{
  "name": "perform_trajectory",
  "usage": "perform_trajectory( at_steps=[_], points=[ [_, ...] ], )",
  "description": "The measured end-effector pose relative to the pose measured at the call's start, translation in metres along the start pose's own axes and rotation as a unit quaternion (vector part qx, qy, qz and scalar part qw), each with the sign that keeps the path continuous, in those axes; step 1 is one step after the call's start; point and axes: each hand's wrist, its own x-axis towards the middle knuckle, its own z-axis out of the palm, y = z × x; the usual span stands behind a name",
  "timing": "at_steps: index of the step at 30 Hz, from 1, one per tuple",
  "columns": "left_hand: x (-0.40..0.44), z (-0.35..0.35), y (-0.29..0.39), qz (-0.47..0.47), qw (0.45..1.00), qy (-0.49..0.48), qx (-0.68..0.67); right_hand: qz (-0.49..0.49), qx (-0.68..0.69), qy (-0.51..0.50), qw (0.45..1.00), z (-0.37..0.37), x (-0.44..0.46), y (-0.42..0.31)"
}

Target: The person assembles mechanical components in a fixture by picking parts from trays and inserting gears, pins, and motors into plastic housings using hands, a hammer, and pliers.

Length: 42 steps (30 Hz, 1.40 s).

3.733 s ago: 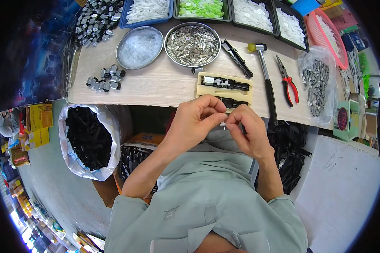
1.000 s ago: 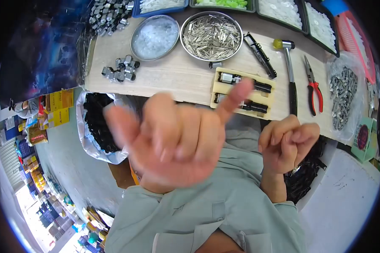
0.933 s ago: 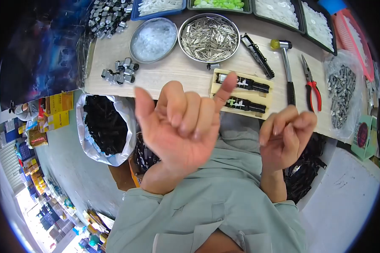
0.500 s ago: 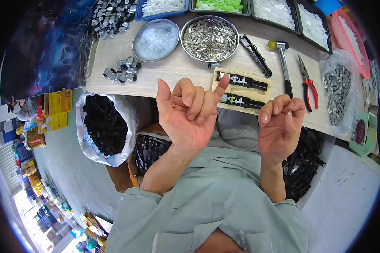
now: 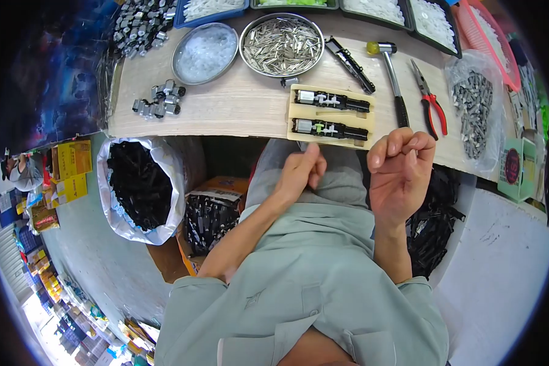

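Note:
My left hand [image 5: 301, 173] is over my lap, just in front of the table edge, its fingers loosely bent and apart with no object visible in them. To the right, my right hand [image 5: 402, 174] is raised palm up, fingers half curled and apart, holding nothing. Nearest to both is a cream tray [image 5: 341, 115] at the table's front edge. Two black mechanism assemblies lie in its slots: an upper one [image 5: 332, 100] and a lower one [image 5: 329, 129], each with a silver motor-like block at its left end and white parts; the lower also shows green.
Behind the tray stand a bowl of metal pins [image 5: 282, 46] and a bowl of translucent pieces [image 5: 205, 53]. A loose black assembly [image 5: 350, 65], a hammer [image 5: 391, 76] and red-handled pliers [image 5: 430, 100] lie rightward. A sack of black parts [image 5: 139, 183] stands at lower left.
My left hand has turned and dropped from beside the tray to over my lap, uncovering the tray. My right hand stays raised with little change. The view has shifted slightly.

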Motion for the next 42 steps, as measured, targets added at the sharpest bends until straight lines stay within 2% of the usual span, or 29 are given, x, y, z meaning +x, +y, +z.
perform_trajectory(
  at_steps=[1, 3, 5, 6, 7, 10, 13, 16, 19, 20, 21, 24, 25, 31, 34, 37, 40, 42],
  points=[
    [-0.002, -0.001, 0.003, 0.001, 0.996, -0.056, -0.073, 0.001, -0.003, -0.005, 1.0, 0.0, -0.002, 0.0],
    [-0.025, 0.001, 0.016, -0.004, 0.939, -0.198, -0.282, 0.01, 0.002, -0.005, 1.0, -0.001, -0.005, 0.001],
    [-0.04, 0.002, 0.041, 0.064, 0.932, -0.263, -0.239, 0.014, 0.002, -0.007, 1.0, -0.002, 0.0, 0.004],
    [-0.046, 0.002, 0.056, 0.13, 0.953, -0.255, -0.094, 0.016, 0.001, -0.005, 1.0, -0.002, 0.001, 0.004],
    [-0.051, 0.005, 0.069, 0.194, 0.949, -0.242, 0.053, 0.009, -0.014, 0.004, 1.0, 0.003, 0.007, 0.003],
    [-0.058, 0.023, 0.095, 0.208, 0.934, -0.262, 0.125, -0.003, -0.045, -0.029, 0.999, 0.003, 0.034, 0.002],
    [-0.066, 0.069, 0.088, 0.072, 0.942, -0.32, 0.071, -0.038, -0.102, -0.105, 0.988, 0.015, 0.083, 0.003],
    [-0.068, 0.115, 0.083, -0.055, 0.91, -0.406, 0.063, -0.022, -0.196, -0.17, 0.965, 0.044, 0.131, -0.002],
    [-0.076, 0.142, 0.081, -0.199, 0.863, -0.437, -0.156, -0.043, -0.17, -0.228, 0.958, 0.062, 0.158, 0.01],
    [-0.076, 0.143, 0.082, -0.202, 0.859, -0.44, -0.166, -0.034, -0.151, -0.243, 0.958, 0.068, 0.162, 0.012],
    [-0.074, 0.144, 0.084, -0.205, 0.855, -0.442, -0.177, -0.044, -0.264, -0.194, 0.944, 0.073, 0.16, 0.011],
    [-0.071, 0.136, 0.098, -0.232, 0.814, -0.488, -0.213, -0.09, -0.303, -0.212, 0.925, 0.081, 0.156, 0.026],
    [-0.072, 0.132, 0.103, -0.245, 0.794, -0.509, -0.224, -0.051, -0.336, -0.243, 0.909, 0.081, 0.154, 0.025],
    [-0.087, 0.133, 0.108, -0.082, 0.864, -0.478, -0.132, -0.031, -0.354, -0.286, 0.89, 0.086, 0.126, 0.038],
    [-0.087, 0.122, 0.114, 0.035, 0.888, -0.457, -0.031, -0.029, -0.35, -0.299, 0.887, 0.083, 0.121, 0.037],
    [-0.089, 0.111, 0.132, 0.142, 0.893, -0.426, 0.007, -0.051, -0.357, -0.307, 0.881, 0.075, 0.119, 0.041],
    [-0.085, 0.123, 0.142, 0.346, 0.885, -0.312, 0.026, -0.136, -0.39, -0.302, 0.859, 0.07, 0.118, 0.056],
    [-0.083, 0.122, 0.147, 0.387, 0.864, -0.322, 0.017, -0.132, -0.409, -0.341, 0.836, 0.072, 0.112, 0.049]
  ],
)
